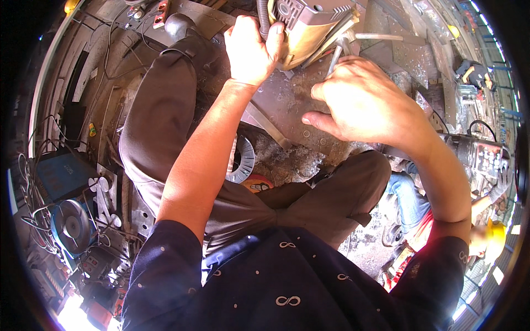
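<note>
Sunlight falls across a cluttered workshop floor strewn with plates and scraps. The left hand is curled with its thumb against the side of a yellow-and-grey machine, near a ribbed hose; whether its fingers grasp anything there cannot be told. The right hand has its fingers bent by a metal lever at the machine's right, thumb standing free; whether they close on it cannot be told. The machine, beyond the knees at the upper edge, looks heavy and rigid, its smooth casing likely awkward to grip, so the lever or a solid handle would be the better hold. Its top is cut off by the frame, both palms face away, and glare washes out the right hand's skin.
</note>
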Motion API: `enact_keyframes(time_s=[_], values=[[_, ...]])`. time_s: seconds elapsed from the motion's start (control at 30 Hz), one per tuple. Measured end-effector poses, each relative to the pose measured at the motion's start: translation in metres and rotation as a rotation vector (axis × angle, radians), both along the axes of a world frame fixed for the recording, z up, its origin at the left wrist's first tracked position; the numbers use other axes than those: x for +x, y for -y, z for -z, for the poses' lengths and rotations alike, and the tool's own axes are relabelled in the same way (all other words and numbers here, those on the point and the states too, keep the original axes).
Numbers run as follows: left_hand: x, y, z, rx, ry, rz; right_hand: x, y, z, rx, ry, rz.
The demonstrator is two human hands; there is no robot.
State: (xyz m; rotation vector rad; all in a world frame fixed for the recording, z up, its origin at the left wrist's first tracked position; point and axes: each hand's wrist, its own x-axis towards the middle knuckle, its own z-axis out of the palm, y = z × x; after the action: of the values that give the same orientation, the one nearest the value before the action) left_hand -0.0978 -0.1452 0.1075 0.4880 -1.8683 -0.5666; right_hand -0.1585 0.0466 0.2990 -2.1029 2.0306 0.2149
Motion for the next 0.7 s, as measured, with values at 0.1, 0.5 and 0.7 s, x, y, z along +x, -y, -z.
enact_keyframes(time_s=[0.1,0.5,0.7], values=[[0.0007,-0.0005,-0.0009,0.01,-0.003,0.008,0.0019,0.0005,-0.0005,0.009,-0.013,0.009],[0.0021,-0.002,-0.0032,-0.057,0.001,-0.01,0.0015,-0.0024,0.0032,-0.059,0.008,-0.019],[0.0021,-0.0015,0.0,0.058,-0.014,0.036,0.0013,-0.0027,0.0068,-0.062,0.015,-0.034]])
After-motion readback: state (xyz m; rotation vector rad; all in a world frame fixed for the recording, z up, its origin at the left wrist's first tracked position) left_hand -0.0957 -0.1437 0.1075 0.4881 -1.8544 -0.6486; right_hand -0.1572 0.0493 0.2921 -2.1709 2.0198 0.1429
